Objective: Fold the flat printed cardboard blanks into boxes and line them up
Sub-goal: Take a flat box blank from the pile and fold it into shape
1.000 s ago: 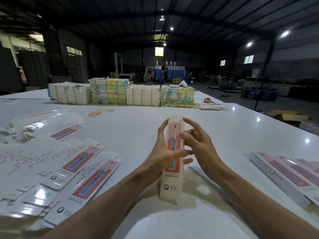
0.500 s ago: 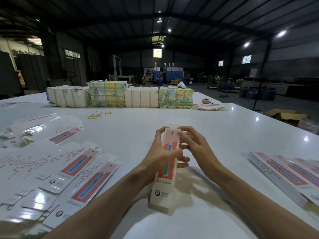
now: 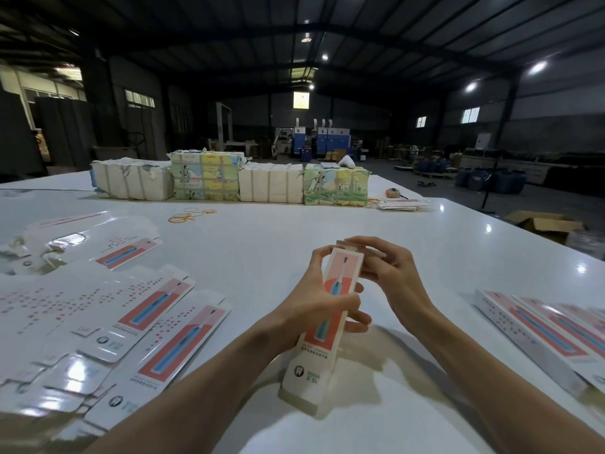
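Above the table point(image 3: 294, 244), both hands point(image 3: 360, 290) grip the tilted box point(image 3: 324, 335)

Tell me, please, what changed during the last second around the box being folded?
The box sank a little and tilted, its bottom end swinging toward the person. The right grip moved up the box to its top end and curls over the flap there. The left grip holds the middle as before. The flat blanks and finished boxes stayed put.
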`<state>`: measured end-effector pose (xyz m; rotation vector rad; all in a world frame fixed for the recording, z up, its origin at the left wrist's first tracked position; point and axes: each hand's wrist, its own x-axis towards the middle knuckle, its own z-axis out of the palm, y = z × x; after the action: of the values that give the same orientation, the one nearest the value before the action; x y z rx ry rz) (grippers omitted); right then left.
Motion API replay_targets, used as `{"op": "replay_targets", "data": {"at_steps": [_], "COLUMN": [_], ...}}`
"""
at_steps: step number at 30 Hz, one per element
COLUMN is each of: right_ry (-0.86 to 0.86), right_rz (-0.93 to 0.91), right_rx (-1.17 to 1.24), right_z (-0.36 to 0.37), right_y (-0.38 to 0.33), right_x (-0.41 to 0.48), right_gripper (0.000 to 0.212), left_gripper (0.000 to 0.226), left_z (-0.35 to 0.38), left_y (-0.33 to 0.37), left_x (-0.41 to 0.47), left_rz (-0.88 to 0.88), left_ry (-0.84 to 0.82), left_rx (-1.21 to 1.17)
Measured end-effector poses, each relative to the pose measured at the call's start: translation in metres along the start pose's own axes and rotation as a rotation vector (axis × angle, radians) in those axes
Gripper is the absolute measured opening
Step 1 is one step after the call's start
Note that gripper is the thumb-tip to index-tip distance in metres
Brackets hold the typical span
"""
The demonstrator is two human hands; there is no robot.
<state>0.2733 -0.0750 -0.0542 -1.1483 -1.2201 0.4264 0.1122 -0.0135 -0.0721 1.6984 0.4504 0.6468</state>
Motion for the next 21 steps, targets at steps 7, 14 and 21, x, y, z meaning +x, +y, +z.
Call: {"op": "replay_targets", "data": {"at_steps": [7,14,21], "right_ry": [0.045,0.07,0.018], "right_rz": [0.175,0.256,0.223], "right_rx": [0.222,0.282,0.295], "right_z": [0.0007,-0.0039,-0.0039], "right_y": [-0.0062,-0.0053,-0.0068], "right_x": [0.0011,0.0023,0.0027], "right_gripper": [0.025,0.02,0.024], "left_gripper": [0.094,0.102,0.107], "left_z": [-0.0012,-0.0021,-0.0024], "left_y": [-0.0043,-0.0025,-0.0021], "left_x": [0.0023,-0.0015,-0.0005], "left_rz": [0.026,0.057,0.072], "left_ry": [0.0,-0.031,0.0], "left_rx": [0.112,0.104,0.089]}}
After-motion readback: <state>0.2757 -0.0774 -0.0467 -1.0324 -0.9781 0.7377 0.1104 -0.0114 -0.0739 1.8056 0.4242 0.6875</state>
